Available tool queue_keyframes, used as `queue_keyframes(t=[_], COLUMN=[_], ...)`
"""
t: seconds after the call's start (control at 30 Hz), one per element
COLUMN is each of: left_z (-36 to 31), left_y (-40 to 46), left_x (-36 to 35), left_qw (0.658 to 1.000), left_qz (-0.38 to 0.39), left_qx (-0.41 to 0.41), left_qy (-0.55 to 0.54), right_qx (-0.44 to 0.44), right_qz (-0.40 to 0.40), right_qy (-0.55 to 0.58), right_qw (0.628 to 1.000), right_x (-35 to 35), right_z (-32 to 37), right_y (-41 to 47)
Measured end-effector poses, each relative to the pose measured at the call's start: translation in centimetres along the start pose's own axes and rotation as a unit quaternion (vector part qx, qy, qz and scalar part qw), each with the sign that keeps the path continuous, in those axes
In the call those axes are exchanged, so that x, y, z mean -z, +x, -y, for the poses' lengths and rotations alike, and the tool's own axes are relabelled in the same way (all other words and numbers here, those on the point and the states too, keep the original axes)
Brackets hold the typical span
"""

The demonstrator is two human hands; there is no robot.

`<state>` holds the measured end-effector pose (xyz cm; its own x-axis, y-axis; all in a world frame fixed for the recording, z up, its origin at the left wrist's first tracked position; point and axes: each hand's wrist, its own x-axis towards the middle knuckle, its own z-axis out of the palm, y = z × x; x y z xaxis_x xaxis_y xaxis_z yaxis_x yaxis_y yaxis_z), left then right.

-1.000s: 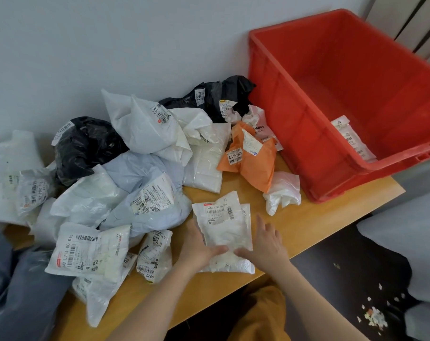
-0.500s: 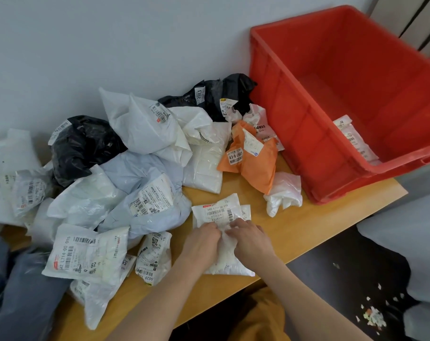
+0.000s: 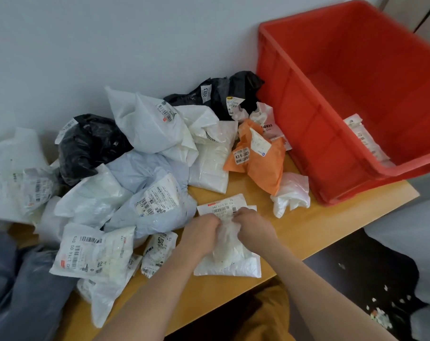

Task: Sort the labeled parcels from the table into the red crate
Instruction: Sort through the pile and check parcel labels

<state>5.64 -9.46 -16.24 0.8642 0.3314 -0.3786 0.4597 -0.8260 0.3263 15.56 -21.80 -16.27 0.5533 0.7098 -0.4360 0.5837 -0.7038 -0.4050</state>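
Observation:
A flat white labeled parcel (image 3: 230,263) lies on the wooden table (image 3: 315,225) near its front edge. My left hand (image 3: 201,236) and my right hand (image 3: 254,223) both pinch its crumpled middle, knuckles nearly touching. The red crate (image 3: 315,134) stands at the table's right end, with one white labeled parcel (image 3: 364,139) lying against its near wall. An orange parcel (image 3: 258,159) and a small white bag (image 3: 291,194) lie between my hands and the crate.
A heap of white, pale blue and black parcels (image 3: 145,173) covers the table's left and back, against the wall. Dark grey bags (image 3: 17,286) sit at the far left. Beyond the table's right edge lies dark floor with paper scraps (image 3: 379,313).
Both hands slid from the parcel's lower edge up to its middle and closed on it, bunching the plastic. The parcel has stayed on the table.

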Motion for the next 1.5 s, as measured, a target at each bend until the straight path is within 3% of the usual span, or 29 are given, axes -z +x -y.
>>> queue_keyframes(t=[0.07,0.2,0.33,0.4,0.47,0.53,0.73,0.87,1.0,1.13,1.3,1.43,1.5], left_z=[0.4,0.4,0.4,0.8,1.1,1.4,1.9,0.4,-0.1,0.0,-0.3,-0.8,-0.7], left_y=[0.2,0.5,0.7,0.6,0.3,-0.4,-1.2,-0.8,-1.4,-2.7,-3.0,-3.1,-3.6], left_x=[0.5,-0.9,-1.2,-1.2,-1.1,-1.4,-3.1,-1.5,-0.4,-1.6,-0.8,0.5,0.0], left_qw=[0.998,0.995,0.991,0.995,0.998,0.994,0.992,0.992,0.995,0.991,0.989,0.989,0.985], left_qz=[-0.047,0.101,0.128,0.098,0.005,-0.038,0.088,0.096,0.042,0.106,0.125,0.108,0.147], left_qx=[-0.024,0.021,0.024,0.011,-0.052,-0.090,-0.090,-0.062,-0.084,-0.075,-0.084,-0.097,-0.094], left_qy=[0.030,0.016,0.027,0.004,-0.027,-0.048,-0.010,0.056,0.024,-0.023,0.006,-0.009,-0.005], right_qx=[0.024,0.027,0.012,0.031,0.037,0.044,0.035,0.042,0.055,0.056,0.029,0.005,0.010], right_qz=[-0.041,0.059,0.081,0.064,-0.022,-0.072,0.020,0.041,0.013,0.063,0.082,0.040,0.051], right_qy=[-0.015,-0.022,0.010,0.042,0.080,0.098,0.053,0.046,0.050,0.028,0.023,0.028,0.023], right_qw=[0.999,0.998,0.997,0.997,0.996,0.992,0.998,0.997,0.997,0.996,0.996,0.999,0.998], right_x=[0.4,-0.3,-1.0,-0.9,-0.5,-0.4,-2.1,-0.9,-0.8,-2.7,-3.1,-2.1,-2.9], right_z=[-0.1,-1.1,-1.6,-1.8,-1.9,-1.9,-2.5,-2.0,-2.2,-2.8,-2.3,-2.7,-3.3], right_y=[0.5,0.9,1.8,1.7,0.9,-0.3,-1.5,-1.7,-2.6,-3.7,-2.5,-2.5,-3.0])
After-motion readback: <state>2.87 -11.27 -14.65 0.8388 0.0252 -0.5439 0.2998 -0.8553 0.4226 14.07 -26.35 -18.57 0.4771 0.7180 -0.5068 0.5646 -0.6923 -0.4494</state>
